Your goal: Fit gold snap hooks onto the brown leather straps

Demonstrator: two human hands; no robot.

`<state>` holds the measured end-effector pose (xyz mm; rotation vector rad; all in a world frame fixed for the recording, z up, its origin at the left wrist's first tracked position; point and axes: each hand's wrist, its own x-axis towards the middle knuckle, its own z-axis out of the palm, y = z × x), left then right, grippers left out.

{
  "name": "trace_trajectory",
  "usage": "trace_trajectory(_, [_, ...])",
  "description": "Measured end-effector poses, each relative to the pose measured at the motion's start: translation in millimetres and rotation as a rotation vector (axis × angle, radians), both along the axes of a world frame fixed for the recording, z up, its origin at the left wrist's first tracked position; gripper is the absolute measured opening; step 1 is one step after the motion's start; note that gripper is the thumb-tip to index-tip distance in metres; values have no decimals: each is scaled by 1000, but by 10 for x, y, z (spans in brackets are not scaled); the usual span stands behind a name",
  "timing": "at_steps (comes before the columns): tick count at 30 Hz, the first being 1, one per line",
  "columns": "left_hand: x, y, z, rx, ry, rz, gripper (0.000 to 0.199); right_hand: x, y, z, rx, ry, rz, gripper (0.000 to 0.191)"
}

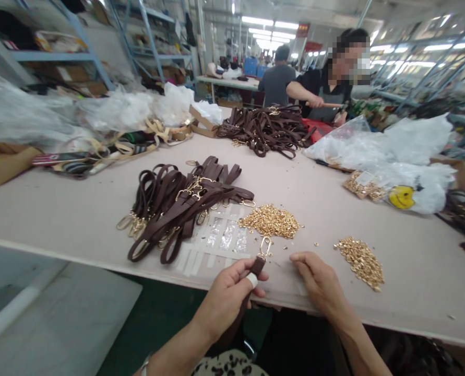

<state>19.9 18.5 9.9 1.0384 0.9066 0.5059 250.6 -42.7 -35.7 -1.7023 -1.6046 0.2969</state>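
Observation:
My left hand [236, 290] grips a dark brown strap [259, 265] near its end, just over the table's front edge. A white wrap covers part of one finger. From the strap's end a gold metal clasp [265, 246] points away from me. My right hand [320, 279] rests at the table edge to the right, fingers curled together; whatever they may hold is hidden. Beyond the clasp lies a heap of small gold metal pieces [273, 220]. Another heap of gold pieces [360, 262] is right of my right hand.
Bundled brown straps [177, 203] with gold clasps lie at left, beside tape strips [212, 245] on the table [79, 209]. Farther back is a larger strap pile [263, 128]. Plastic bags [396, 151] sit at right. A person [330, 83] works across the table.

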Motion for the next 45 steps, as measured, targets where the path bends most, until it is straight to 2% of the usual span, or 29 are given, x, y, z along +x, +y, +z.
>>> trace_trajectory(4, [14,-3,-37,28,8,-36,31,-305,-103,113,-93,448,-65,18])
trace_trajectory(8, [-6,-33,-49,107,-26,-82,33,-639,-103,158,-157,789,-32,18])
trace_trajectory(12, [-53,-53,-20,210,-7,-94,42,-794,-57,152,-252,895,-28,19])
trace_trajectory(16, [-82,-56,-4,251,13,-110,44,-803,-49,167,-256,927,-17,20])
trace_trajectory(25, [-90,-97,-71,259,73,-147,46,-883,-92,183,-129,823,53,10])
trace_trajectory(29, [-69,-112,-111,485,146,-140,45,-884,-105,199,-35,656,29,10])
trace_trajectory(33, [-49,-149,-139,700,190,-171,47,-899,-152,144,-108,902,-55,14])
trace_trajectory(37, [-9,-170,-153,787,206,-209,49,-940,-189,96,-102,1004,-102,21])
trace_trajectory(39, [25,-167,-168,719,181,-223,47,-877,-187,117,-139,984,-79,22])
trace_trajectory(41, [57,-163,-190,547,149,-218,45,-693,-164,160,-193,835,-50,21])
trace_trajectory(43, [72,-161,-209,377,126,-185,45,-391,-116,201,-181,520,-117,21])
trace_trajectory(45, [59,-155,-210,317,131,-148,48,-32,-46,217,-120,197,-264,22])
